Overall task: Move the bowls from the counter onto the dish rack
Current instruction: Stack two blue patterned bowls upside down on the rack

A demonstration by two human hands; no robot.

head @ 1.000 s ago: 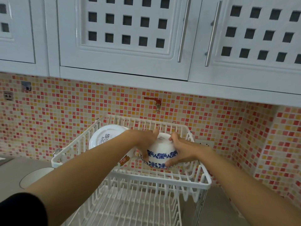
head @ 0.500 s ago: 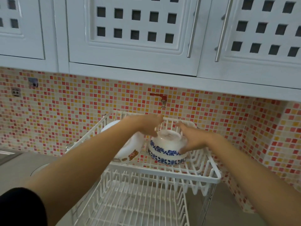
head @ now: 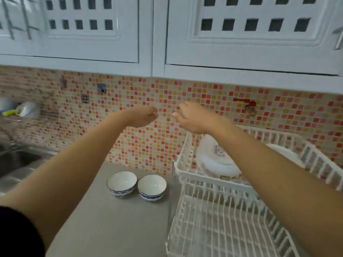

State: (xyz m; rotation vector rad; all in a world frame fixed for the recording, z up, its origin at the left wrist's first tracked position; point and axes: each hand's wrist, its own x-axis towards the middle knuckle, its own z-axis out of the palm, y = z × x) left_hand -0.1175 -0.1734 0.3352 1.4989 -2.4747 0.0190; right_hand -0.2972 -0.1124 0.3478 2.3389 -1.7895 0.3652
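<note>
Two white bowls with blue patterned rims stand upright side by side on the grey counter (head: 111,229): the left bowl (head: 121,186) and the right bowl (head: 151,187), just left of the white wire dish rack (head: 213,210). On the rack's upper tier a white dish (head: 215,160) leans; a second white piece (head: 282,151) shows behind my right arm. My left hand (head: 143,116) and my right hand (head: 191,117) hover in the air in front of the tiled wall, above the bowls, both holding nothing, fingers loosely curled.
A steel sink (head: 16,160) with a tap lies at the far left. White cabinets (head: 148,34) hang overhead. A red tap (head: 246,105) sticks out of the mosaic wall above the rack. Small items (head: 24,109) sit on a ledge at left.
Both hands let go of the blue-patterned bowl on the rack's upper tier and lifted away to the left. The view swung left, bringing two bowls on the counter into sight.
</note>
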